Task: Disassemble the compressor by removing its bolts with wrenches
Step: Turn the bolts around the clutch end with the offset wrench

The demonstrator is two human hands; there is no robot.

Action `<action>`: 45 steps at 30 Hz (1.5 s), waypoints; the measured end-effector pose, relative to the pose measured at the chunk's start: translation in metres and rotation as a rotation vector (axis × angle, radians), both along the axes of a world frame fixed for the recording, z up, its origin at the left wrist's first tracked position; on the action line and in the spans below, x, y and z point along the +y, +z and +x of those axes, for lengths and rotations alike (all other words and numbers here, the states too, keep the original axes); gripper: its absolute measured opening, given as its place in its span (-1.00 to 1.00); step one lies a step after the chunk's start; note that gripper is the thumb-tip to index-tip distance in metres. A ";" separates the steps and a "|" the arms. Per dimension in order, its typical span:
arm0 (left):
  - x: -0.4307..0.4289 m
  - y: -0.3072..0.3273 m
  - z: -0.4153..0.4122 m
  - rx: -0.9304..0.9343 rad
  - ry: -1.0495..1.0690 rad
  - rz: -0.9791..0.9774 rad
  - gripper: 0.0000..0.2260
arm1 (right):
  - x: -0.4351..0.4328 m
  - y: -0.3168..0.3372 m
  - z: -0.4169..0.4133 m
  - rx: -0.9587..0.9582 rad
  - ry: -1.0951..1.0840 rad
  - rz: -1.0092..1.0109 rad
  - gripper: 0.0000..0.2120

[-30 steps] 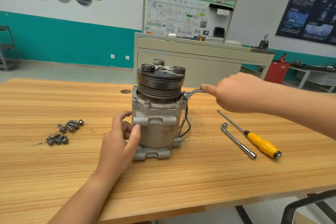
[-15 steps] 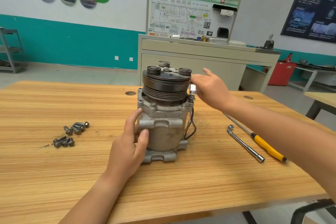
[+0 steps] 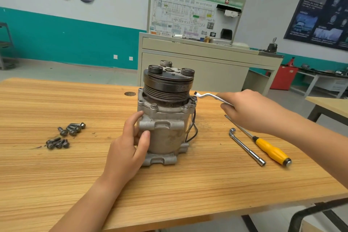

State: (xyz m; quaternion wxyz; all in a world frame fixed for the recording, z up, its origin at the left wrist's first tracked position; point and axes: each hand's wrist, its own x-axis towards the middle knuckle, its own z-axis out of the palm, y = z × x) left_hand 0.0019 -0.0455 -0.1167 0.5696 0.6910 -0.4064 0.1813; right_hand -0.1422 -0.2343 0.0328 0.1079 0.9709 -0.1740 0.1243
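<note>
Counter [image 3: 56,175] is carrying the compressor [image 3: 165,118], standing upright in the middle. Left hand [image 3: 128,149] is gripping its left side with curled fingers. Right hand [image 3: 250,111] is holding the wrench [image 3: 209,96], fingers wrapped round it, end just beside a flange bolt [image 3: 193,98] at right.

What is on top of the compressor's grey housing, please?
A black grooved pulley sits on the housing, topped by a plate with three round pads. Bolts show at the housing's front edge; the pulley hides any on the far side.
</note>
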 end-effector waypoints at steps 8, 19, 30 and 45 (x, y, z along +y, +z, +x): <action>0.000 -0.001 0.000 -0.012 0.001 -0.002 -0.68 | 0.042 0.006 0.007 0.205 -0.126 -0.376 -0.72; 0.001 -0.001 0.000 -0.023 0.031 0.022 -0.67 | 0.039 -0.003 0.006 0.258 -0.100 -0.537 -0.46; 0.002 -0.001 0.001 -0.029 0.040 0.019 -0.70 | 0.009 0.001 0.012 0.218 -0.021 -0.579 -0.71; 0.002 -0.004 0.004 -0.012 0.010 0.050 -0.65 | -0.055 -0.005 0.086 -0.007 0.430 -0.544 -0.72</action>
